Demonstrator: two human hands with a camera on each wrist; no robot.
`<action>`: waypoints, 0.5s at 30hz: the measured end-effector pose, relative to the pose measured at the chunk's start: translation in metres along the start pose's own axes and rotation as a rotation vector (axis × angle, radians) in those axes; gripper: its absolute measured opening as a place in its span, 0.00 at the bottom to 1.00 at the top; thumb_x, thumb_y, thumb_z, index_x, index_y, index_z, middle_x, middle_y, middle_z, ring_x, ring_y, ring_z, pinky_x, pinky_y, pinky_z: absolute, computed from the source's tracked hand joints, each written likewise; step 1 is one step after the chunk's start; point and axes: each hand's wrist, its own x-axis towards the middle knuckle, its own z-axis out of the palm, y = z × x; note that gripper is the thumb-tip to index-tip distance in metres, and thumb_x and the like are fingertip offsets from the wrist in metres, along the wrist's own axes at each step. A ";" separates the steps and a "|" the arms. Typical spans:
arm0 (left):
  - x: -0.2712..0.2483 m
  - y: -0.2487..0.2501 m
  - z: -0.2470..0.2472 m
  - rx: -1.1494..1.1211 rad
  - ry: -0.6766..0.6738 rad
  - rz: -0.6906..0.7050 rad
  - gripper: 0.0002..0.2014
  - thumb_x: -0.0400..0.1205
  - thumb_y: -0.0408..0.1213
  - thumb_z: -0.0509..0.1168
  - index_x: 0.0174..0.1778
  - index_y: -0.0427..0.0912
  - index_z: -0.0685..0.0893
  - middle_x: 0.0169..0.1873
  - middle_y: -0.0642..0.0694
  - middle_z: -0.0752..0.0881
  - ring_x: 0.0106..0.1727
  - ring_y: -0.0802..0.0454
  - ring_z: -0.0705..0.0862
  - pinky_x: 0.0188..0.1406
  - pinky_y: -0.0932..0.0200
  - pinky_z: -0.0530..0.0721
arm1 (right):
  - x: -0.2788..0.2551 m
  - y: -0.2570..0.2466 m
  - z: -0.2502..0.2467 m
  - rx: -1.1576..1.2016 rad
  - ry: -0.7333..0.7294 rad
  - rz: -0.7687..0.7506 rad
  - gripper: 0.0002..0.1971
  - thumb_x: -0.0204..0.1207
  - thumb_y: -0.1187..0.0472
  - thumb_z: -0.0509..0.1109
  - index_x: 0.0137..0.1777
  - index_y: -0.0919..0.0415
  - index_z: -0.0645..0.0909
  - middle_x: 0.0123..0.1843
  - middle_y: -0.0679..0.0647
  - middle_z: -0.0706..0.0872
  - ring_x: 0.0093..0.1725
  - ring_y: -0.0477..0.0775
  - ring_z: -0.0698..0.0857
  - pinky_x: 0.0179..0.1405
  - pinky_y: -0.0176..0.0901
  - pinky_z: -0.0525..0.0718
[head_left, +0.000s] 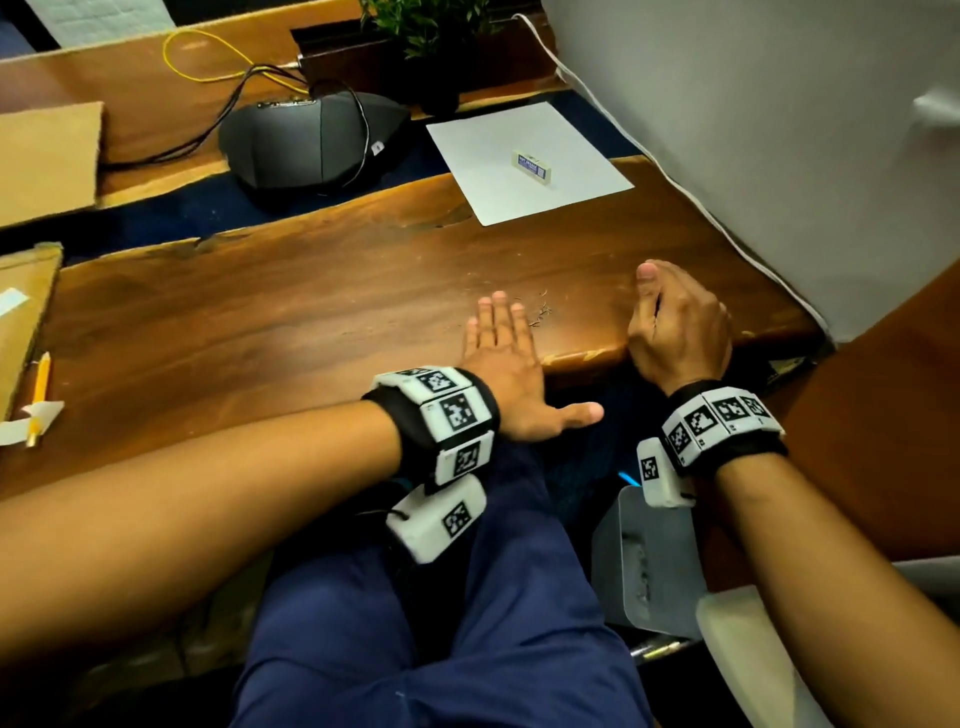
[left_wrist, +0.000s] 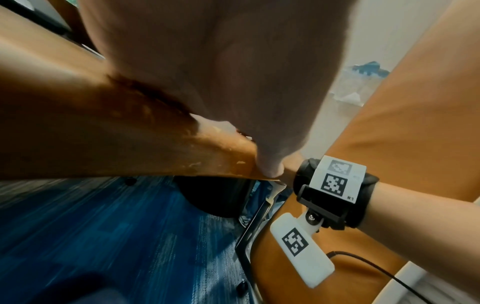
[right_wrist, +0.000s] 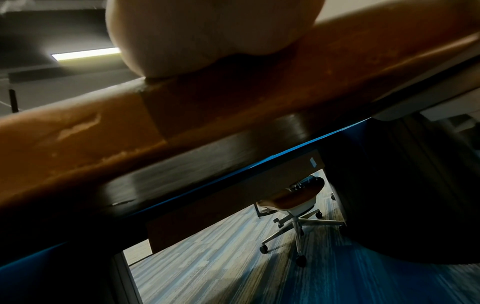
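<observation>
My left hand (head_left: 498, 338) lies flat on the wooden table (head_left: 260, 322) near its front edge, fingers straight, with the thumb sticking out past the edge. In the left wrist view its palm (left_wrist: 207, 61) presses the table edge (left_wrist: 103, 133). My right hand (head_left: 675, 322) rests a little to the right on the same edge, fingers curled under and thumb pointing forward. Nothing shows inside its curl. The right wrist view has only the heel of that hand (right_wrist: 207, 37) on the table edge (right_wrist: 182, 115).
A white sheet of paper (head_left: 524, 161) with a small eraser (head_left: 531, 166) on it lies far right. A black conference phone (head_left: 311, 140) with cables sits behind, cardboard (head_left: 47, 161) and a yellow pencil (head_left: 39, 395) lie left. Small shavings (head_left: 540, 312) lie between my hands.
</observation>
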 end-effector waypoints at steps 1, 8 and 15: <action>0.003 0.004 -0.001 -0.005 0.011 0.028 0.68 0.69 0.83 0.52 0.82 0.31 0.28 0.80 0.31 0.25 0.82 0.36 0.26 0.84 0.40 0.34 | 0.000 -0.001 0.000 -0.001 0.007 0.000 0.23 0.90 0.51 0.51 0.59 0.62 0.87 0.60 0.60 0.90 0.56 0.68 0.87 0.52 0.51 0.83; 0.016 0.001 -0.028 -0.067 0.030 0.204 0.64 0.73 0.76 0.59 0.83 0.36 0.29 0.83 0.39 0.27 0.85 0.44 0.30 0.86 0.44 0.39 | 0.000 0.000 -0.001 -0.007 0.039 -0.007 0.21 0.91 0.54 0.54 0.59 0.62 0.87 0.60 0.60 0.91 0.55 0.67 0.88 0.51 0.50 0.83; 0.052 -0.051 -0.076 0.211 -0.165 0.243 0.75 0.55 0.80 0.61 0.85 0.38 0.31 0.84 0.41 0.30 0.86 0.44 0.34 0.86 0.46 0.41 | 0.003 0.006 0.006 -0.036 0.085 -0.062 0.21 0.89 0.53 0.55 0.57 0.62 0.88 0.59 0.58 0.91 0.55 0.63 0.89 0.50 0.48 0.84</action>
